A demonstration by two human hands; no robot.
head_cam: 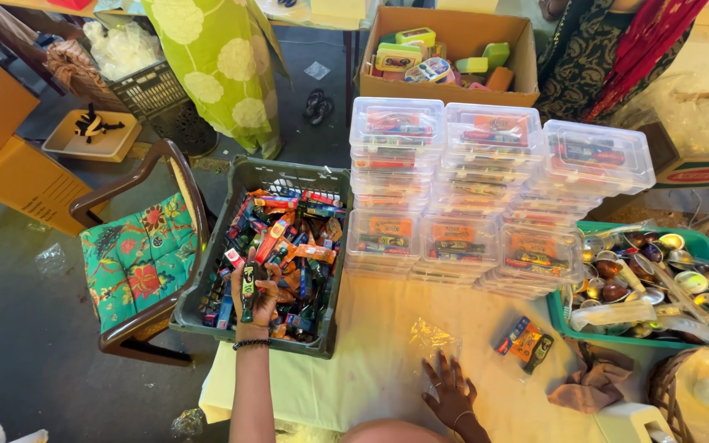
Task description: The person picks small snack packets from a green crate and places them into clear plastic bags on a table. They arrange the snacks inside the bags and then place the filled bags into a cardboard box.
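from the head view, the left hand (258, 305) is down in the dark green plastic crate (249, 176) at the near left of the worktop (387, 344), its fingers curled round a slim dark packet with a green print (248, 289) held upright above the heap of red, orange and blue packets (289, 246). the right hand (450, 392) rests flat on the pale yellow cloth of the worktop, fingers spread wide and holding nothing; a crinkled scrap of clear wrapper (430, 335) lies just beyond its fingertips. to the right of it sits a small orange and blue packet (525, 341) on its own. further back stand stacks of clear lidded plastic boxes (486, 189), and at the far right a teal tray of shiny round pieces (703, 246). left of the crate, a wooden chair with a floral cushion (137, 258).

the crate looks to overhang the worktop's left edge, so a hard press or tug inside it could tip it toward the chair. the packet is pinched at one end only, and could slide back into the heap.
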